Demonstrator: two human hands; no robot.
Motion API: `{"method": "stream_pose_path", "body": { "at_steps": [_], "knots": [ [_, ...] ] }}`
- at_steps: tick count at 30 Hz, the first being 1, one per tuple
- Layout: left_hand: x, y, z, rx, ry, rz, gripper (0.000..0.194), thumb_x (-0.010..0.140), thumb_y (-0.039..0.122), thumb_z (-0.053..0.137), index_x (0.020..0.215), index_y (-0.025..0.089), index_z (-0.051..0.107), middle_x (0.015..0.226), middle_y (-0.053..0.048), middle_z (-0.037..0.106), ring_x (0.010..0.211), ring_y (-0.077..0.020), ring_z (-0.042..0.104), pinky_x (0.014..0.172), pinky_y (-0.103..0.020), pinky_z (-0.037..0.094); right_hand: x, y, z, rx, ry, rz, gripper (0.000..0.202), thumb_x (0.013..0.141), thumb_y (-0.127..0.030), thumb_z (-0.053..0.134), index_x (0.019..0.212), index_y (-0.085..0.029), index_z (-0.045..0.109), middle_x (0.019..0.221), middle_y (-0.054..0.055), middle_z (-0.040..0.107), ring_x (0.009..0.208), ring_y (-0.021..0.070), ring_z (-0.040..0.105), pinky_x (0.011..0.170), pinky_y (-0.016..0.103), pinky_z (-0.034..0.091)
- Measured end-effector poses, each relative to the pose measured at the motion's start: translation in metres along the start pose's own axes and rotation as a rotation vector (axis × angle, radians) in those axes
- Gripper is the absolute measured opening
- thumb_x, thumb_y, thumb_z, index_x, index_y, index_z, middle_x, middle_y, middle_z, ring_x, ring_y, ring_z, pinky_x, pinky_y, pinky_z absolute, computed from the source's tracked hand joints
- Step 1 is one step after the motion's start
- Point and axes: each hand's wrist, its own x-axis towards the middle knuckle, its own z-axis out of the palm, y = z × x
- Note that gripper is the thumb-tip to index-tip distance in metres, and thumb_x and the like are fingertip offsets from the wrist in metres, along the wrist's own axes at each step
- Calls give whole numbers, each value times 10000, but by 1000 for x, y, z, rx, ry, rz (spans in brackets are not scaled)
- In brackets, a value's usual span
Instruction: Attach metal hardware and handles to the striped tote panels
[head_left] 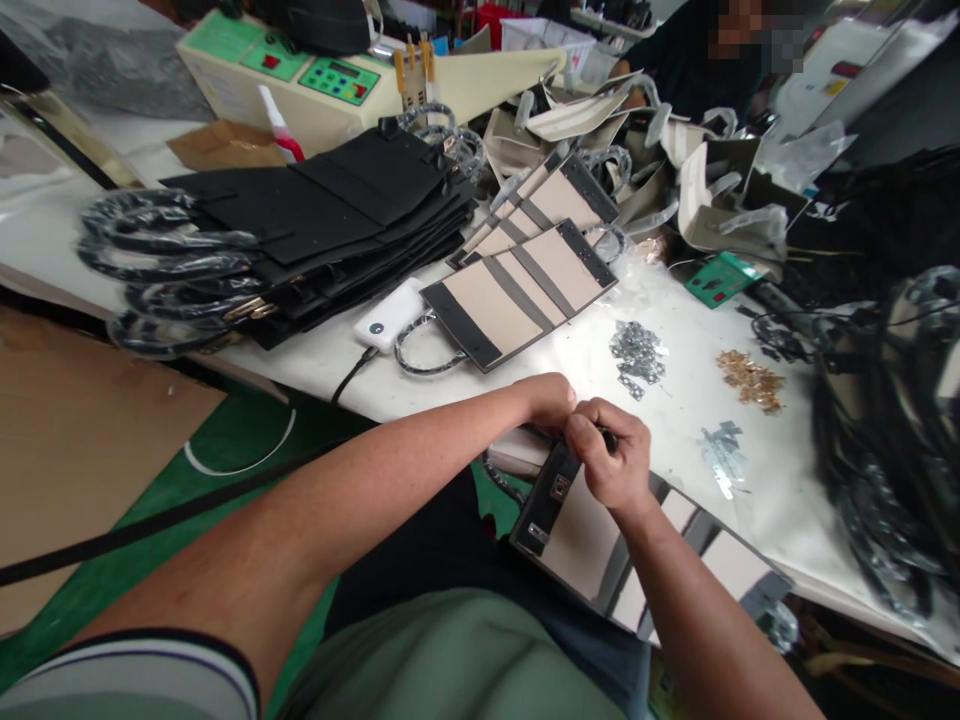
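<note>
A beige and black panel (585,540) with metal fittings on its black end strip lies across my lap and the table's front edge. My left hand (551,400) is closed at the top corner of this panel; what its fingers hold is hidden. Right beside it, my right hand (611,455) pinches at the same strip, with a small dark piece showing by its fingers, too small to name. A plastic-wrapped handle (506,478) sticks out at the panel's left end. Similar beige panels (525,290) rest on the table ahead.
Black panels with wrapped handles (322,215) are stacked at the left. Silver pieces (637,352), gold pieces (750,380) and metal strips (724,455) lie on the white table (795,500). Behind stand a machine (382,120) and a person (690,60). Black material (885,430) is heaped right.
</note>
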Motion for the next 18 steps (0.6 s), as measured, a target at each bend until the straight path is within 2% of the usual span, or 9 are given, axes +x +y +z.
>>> {"method": "stream_pose_path", "body": {
  "at_steps": [5,9,11,15,18],
  "knots": [
    [-4,-1,6,-26,-103,-84,110,696,160,779,616,135,709,488,21,551,518,-133,505,550,-267,427,-1,-5,-8,250,152,-2,352,959,-284,591,627,-213,493,523,-38,500,468,120,467,486,281,399],
    [1,-5,8,-68,-126,-125,58,726,183,774,697,135,758,478,16,568,477,-125,491,529,-266,413,1,-19,-7,450,318,-143,288,936,-241,578,656,-212,517,532,-46,467,426,117,442,425,274,379],
    [3,-6,7,-70,-129,-130,30,713,168,770,704,140,763,477,20,571,480,-122,498,517,-254,397,-3,-19,-2,422,310,-177,286,939,-249,579,660,-206,533,543,-38,480,446,124,469,448,284,398],
    [4,-6,6,-52,-132,-118,42,635,121,770,668,146,762,473,33,566,492,-116,497,516,-242,400,-13,-14,5,312,242,-93,321,952,-243,588,644,-208,504,546,-30,490,476,131,496,489,304,419],
    [5,-8,8,-61,-126,-124,26,652,159,768,673,146,764,504,19,601,493,-122,511,517,-248,416,-14,-15,2,354,312,-209,282,922,-261,615,657,-214,530,547,-36,481,458,135,486,463,309,424]
  ]
}}
